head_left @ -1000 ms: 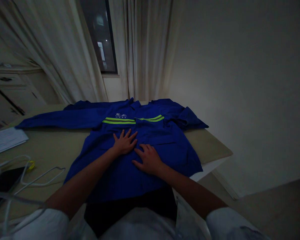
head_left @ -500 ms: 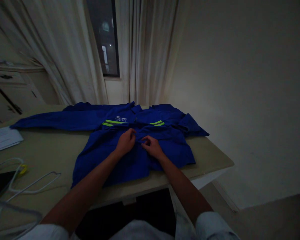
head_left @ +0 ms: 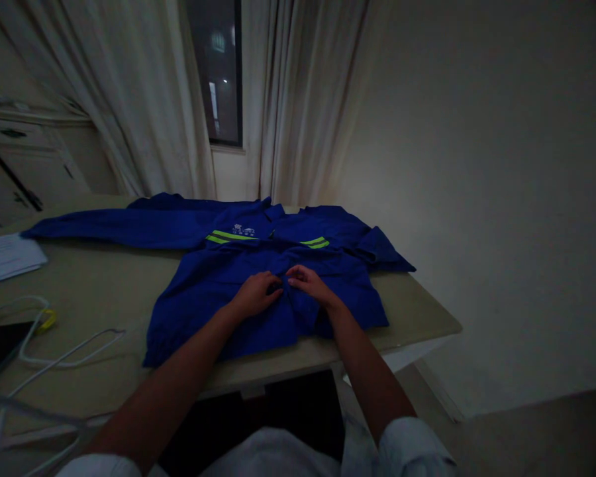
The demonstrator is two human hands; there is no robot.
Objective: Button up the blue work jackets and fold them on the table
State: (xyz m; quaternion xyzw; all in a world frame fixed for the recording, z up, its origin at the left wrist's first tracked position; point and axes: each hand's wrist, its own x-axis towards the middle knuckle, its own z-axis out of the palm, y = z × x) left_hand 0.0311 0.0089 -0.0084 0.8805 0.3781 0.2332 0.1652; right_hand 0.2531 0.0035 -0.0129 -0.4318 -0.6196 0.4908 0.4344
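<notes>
A blue long-sleeved jacket [head_left: 193, 285] lies front up across the table, collar toward the curtains. Yellow-green stripes cross its chest, and a small white logo sits above the left-hand stripe. At the middle of the front opening, my left hand [head_left: 258, 293] has its fingers curled onto the cloth edge. Just beside it, my right hand [head_left: 310, 285] pinches the other side of the opening between thumb and fingers. The fingertips of both hands nearly meet. Any fastener between them is too small and dark to make out.
The beige table [head_left: 422, 311] ends near the jacket's right sleeve. White papers [head_left: 10, 258], a dark flat device [head_left: 2, 348] and a looping white cable [head_left: 64, 361] lie on the left. Curtains [head_left: 308, 99] and a cabinet [head_left: 44, 152] stand behind.
My left hand has come down and a little to the right along the jacket front. My right hand has shifted slightly right, and the fingertips are closer together. The view has moved slightly.
</notes>
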